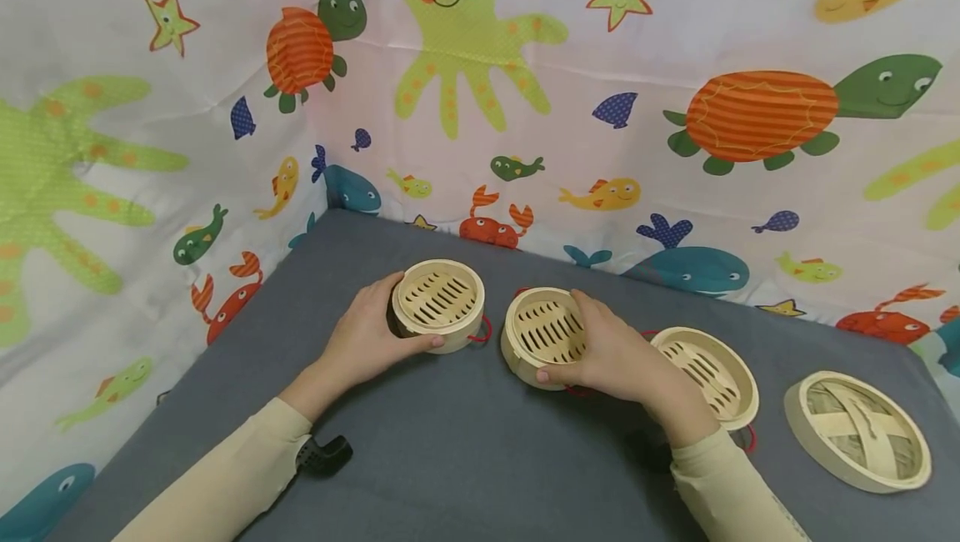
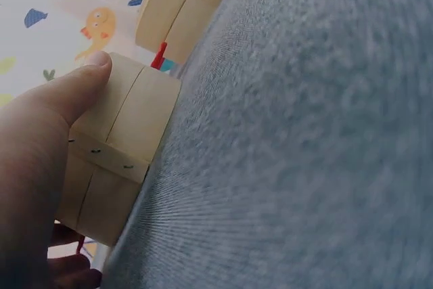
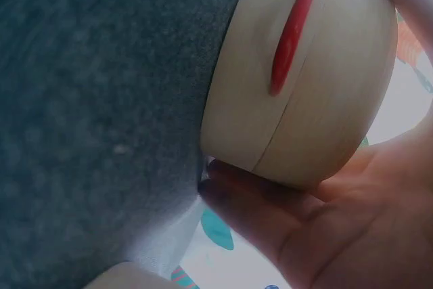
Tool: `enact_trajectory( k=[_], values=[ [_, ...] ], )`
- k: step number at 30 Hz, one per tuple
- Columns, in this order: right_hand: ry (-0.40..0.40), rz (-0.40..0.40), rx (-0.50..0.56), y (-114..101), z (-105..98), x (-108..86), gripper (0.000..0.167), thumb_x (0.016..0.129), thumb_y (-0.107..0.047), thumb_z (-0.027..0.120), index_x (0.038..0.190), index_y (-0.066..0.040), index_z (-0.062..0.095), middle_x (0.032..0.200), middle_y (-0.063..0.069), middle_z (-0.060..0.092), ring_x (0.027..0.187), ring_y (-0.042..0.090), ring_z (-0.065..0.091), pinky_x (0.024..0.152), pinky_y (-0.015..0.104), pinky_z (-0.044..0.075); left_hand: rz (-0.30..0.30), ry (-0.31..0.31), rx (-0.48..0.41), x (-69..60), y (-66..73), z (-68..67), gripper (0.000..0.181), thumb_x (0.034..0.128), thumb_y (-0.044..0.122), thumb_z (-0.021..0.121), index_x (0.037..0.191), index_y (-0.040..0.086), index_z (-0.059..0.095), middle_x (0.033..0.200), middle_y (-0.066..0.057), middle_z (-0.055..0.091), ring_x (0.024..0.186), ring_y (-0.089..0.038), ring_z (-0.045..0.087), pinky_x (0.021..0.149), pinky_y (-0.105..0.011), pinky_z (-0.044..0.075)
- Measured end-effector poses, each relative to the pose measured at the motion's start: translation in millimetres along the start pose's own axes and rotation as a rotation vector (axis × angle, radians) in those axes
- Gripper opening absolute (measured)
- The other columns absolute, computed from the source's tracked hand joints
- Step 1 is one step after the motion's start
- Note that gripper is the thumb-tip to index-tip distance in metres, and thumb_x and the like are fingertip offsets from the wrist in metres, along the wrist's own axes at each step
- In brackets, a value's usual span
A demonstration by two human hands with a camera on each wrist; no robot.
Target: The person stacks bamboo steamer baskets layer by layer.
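Note:
Round bamboo steamer baskets with slatted bottoms and red cord handles stand in a row on a grey cloth. My left hand [image 1: 367, 333] grips the leftmost steamer basket [image 1: 438, 296], thumb at its near side and fingers around the far left. In the left wrist view its stapled wooden side [image 2: 122, 126] rests on the cloth. My right hand [image 1: 607, 350] grips the middle steamer basket [image 1: 543, 329] from its right, thumb in front. A red handle [image 3: 296, 32] shows on that basket's side in the right wrist view. The two held baskets stand a little apart.
A third steamer basket [image 1: 705, 375] lies behind my right wrist, partly covered by it. Farther right is a woven bamboo lid [image 1: 858, 432] with a strap handle. A curtain [image 1: 510, 42] printed with sea animals borders the grey cloth [image 1: 465, 459] at the back and left.

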State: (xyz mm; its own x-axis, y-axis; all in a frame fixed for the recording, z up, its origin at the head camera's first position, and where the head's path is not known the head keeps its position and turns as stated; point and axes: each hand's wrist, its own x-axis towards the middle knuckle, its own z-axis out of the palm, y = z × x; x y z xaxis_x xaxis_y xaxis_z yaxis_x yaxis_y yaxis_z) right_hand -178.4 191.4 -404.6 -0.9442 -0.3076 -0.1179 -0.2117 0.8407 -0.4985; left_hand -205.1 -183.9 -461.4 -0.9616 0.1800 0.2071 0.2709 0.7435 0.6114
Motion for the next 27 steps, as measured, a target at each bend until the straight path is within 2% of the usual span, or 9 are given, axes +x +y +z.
enact_trajectory(
  k=[7,18,27],
  values=[
    [0.055,-0.032,0.043,0.6,-3.3,0.2,0.137,0.072,-0.073,0.092,0.167,0.004,0.03,0.154,0.027,0.045,0.133,0.038,0.054,0.108,0.061,0.048,0.014,0.004,-0.013,2.3,2.5,-1.3,0.131,0.0706,0.091,0.079,0.165,0.009,0.041,0.157,-0.013,0.055,0.142,-0.035,0.056,0.11,-0.064,0.048],
    [0.086,-0.036,0.032,3.3,3.0,0.5,0.131,0.072,-0.075,0.091,0.163,0.003,0.037,0.149,0.024,0.05,0.127,0.036,0.056,0.104,0.058,0.049,0.011,-0.009,-0.015,-4.8,-3.4,-0.1,0.128,0.0725,0.089,0.08,0.165,0.01,0.041,0.157,-0.012,0.056,0.142,-0.035,0.056,0.11,-0.065,0.048],
    [0.104,-0.022,0.014,7.1,-4.3,4.8,0.131,0.072,-0.078,0.088,0.161,0.004,0.037,0.148,0.025,0.051,0.126,0.036,0.055,0.103,0.057,0.049,0.014,0.011,-0.056,-1.8,-3.6,-2.2,0.126,0.0724,0.084,0.085,0.164,0.009,0.041,0.152,-0.012,0.059,0.138,-0.033,0.06,0.108,-0.062,0.05]
  ],
)
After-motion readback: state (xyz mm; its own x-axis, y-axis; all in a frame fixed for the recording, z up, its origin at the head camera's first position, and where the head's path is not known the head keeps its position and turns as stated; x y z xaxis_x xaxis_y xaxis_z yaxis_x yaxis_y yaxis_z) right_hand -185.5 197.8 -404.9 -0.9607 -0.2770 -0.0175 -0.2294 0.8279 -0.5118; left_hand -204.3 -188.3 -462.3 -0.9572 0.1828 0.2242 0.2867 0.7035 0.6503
